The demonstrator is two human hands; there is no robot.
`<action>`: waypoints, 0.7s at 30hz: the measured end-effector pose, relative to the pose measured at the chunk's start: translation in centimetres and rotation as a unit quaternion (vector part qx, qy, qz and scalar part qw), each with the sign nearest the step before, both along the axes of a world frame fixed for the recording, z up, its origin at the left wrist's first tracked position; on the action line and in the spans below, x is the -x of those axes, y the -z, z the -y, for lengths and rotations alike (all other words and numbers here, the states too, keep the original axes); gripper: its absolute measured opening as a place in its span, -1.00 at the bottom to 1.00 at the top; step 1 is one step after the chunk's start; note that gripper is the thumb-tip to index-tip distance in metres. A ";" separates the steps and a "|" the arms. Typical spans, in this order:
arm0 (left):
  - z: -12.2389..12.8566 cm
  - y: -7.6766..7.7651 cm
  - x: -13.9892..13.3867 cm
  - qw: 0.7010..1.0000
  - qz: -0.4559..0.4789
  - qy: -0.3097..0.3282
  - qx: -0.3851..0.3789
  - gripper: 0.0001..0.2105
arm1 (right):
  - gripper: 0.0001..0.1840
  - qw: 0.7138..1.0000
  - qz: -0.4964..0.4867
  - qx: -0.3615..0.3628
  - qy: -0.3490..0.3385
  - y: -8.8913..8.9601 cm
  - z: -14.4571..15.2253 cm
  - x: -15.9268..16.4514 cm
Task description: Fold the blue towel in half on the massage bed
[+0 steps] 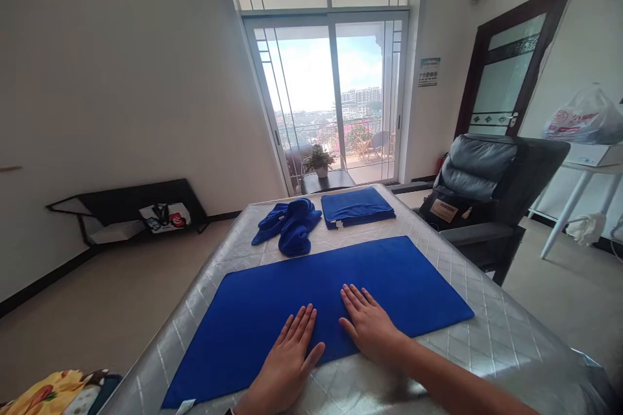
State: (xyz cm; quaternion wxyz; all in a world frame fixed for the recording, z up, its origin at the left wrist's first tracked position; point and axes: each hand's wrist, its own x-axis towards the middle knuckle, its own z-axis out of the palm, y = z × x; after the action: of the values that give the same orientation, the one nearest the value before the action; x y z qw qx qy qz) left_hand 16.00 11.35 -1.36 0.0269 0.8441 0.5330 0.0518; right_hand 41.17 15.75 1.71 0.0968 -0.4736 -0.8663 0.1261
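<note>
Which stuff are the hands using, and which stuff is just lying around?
In the job:
- spread blue cloth, under the left hand and right hand
- crumpled blue cloth, probably
- folded blue cloth, probably

Just around:
- potted plant
- armchair
- plastic bag

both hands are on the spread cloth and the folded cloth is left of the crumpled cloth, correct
No, the head view shows the folded cloth right of the crumpled cloth. The left hand and right hand are indeed on the spread cloth.
</note>
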 end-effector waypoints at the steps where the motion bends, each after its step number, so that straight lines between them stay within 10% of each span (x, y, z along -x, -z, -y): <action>1: 0.4 0.3 1.9 0.999 -0.007 -0.034 0.005 -0.39 | -0.25 1.000 0.009 0.006 0.014 0.0 -0.1 -1.3; 9: 4.2 2.6 19.3 0.975 -0.056 -0.214 0.034 -0.31 | -0.19 0.970 0.097 -0.026 0.221 2.3 -2.0 -15.6; 21: 6.6 0.7 20.8 0.968 0.017 -0.243 0.066 -0.30 | -0.22 0.959 0.111 -0.035 0.257 2.8 -2.6 -20.2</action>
State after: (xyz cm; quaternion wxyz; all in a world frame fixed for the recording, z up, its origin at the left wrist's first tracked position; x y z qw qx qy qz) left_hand -4.76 4.73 -2.07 0.0780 0.6849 0.7235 0.0361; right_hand 61.34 18.36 -1.09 0.0459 -0.6875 -0.7246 0.0129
